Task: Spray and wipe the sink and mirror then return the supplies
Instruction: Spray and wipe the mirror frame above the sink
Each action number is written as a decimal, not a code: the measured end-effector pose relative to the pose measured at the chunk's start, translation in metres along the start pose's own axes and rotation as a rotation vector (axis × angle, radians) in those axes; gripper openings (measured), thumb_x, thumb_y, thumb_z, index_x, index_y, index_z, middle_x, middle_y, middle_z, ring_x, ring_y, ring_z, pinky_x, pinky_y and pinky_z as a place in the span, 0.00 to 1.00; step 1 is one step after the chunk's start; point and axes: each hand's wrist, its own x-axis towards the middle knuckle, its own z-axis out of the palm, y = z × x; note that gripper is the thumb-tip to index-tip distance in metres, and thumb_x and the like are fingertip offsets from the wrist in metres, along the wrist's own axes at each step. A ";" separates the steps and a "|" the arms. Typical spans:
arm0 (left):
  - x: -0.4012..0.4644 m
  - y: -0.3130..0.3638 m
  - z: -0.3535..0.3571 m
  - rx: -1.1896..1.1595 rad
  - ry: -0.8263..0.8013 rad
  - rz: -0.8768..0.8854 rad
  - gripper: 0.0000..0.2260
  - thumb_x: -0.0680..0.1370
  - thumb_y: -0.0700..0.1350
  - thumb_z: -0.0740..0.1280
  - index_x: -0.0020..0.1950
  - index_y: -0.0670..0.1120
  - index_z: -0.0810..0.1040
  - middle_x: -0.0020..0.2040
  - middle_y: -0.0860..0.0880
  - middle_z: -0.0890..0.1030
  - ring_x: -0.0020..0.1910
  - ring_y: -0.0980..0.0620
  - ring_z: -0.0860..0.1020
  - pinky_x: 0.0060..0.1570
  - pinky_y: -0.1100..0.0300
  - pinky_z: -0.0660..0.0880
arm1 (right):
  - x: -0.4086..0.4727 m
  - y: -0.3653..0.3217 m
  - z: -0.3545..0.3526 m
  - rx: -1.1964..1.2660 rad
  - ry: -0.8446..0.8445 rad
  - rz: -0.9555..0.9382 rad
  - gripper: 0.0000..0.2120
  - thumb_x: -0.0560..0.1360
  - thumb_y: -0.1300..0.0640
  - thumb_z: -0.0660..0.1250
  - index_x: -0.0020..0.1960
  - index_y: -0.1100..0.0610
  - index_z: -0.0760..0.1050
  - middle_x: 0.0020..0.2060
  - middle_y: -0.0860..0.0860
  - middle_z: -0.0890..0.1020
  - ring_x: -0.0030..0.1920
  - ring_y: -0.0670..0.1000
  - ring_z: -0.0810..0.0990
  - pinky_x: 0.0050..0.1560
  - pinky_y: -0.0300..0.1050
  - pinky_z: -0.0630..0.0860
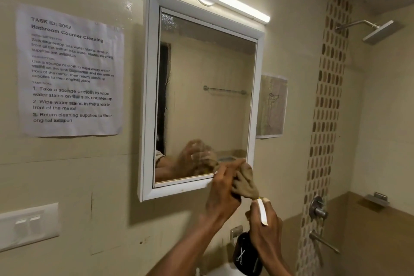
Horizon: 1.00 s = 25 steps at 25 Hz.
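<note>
Mirror point(206, 96) wipe underway: left hand point(221, 195) clamps cloth point(245, 182) at lower corner, right hand point(265, 228) grips spray bottle point(246, 257); supplies not returned.

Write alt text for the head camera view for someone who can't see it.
A person's left hand presses a tan cloth against the bottom right corner of a white-framed mirror, while the right hand holds a black spray bottle below. A task sheet hangs left of the mirror; a shower head is at right.
</note>
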 end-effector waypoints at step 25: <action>0.002 -0.046 -0.081 1.217 -0.570 0.681 0.09 0.73 0.43 0.69 0.52 0.45 0.82 0.52 0.45 0.79 0.56 0.42 0.77 0.53 0.48 0.77 | -0.036 -0.013 -0.011 0.049 -0.025 0.040 0.14 0.84 0.51 0.60 0.41 0.53 0.74 0.33 0.53 0.83 0.33 0.51 0.82 0.37 0.50 0.79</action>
